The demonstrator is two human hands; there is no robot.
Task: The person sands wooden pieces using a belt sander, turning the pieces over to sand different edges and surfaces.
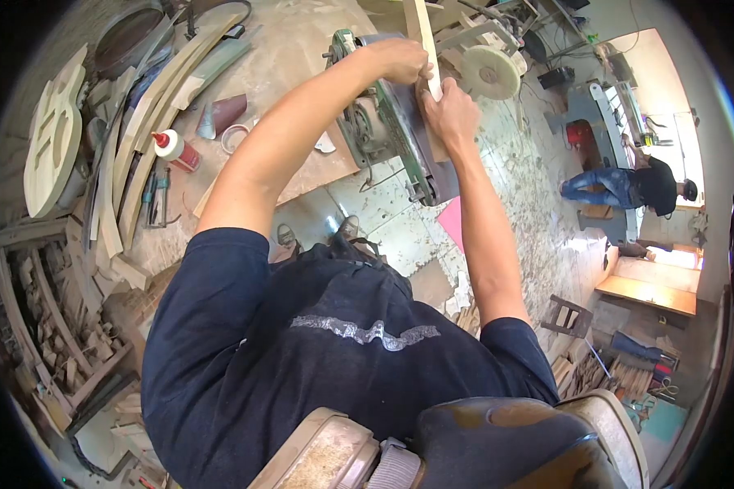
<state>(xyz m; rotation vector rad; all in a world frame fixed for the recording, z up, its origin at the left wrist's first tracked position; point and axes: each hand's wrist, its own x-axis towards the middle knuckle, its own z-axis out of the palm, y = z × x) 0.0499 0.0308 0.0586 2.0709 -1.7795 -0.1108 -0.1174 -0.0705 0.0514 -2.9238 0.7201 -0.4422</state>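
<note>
We clamp the grip of our left hand point(398, 61) and right hand point(454, 116) on a strip point(420, 26) over the sander point(404, 129); a bottle point(179, 153) sits on the counter point(294, 49).

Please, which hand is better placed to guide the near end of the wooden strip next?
Probably the right hand: it is at the near end of the wooden strip, while the left hand is slightly farther along.

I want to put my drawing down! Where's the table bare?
The table has a bare patch beyond the left arm, between curved wood strips and the sander. A smaller one, beside a white scrap, lies between that arm and the near edge. The left side is crowded with strips and a red bottle.
</note>
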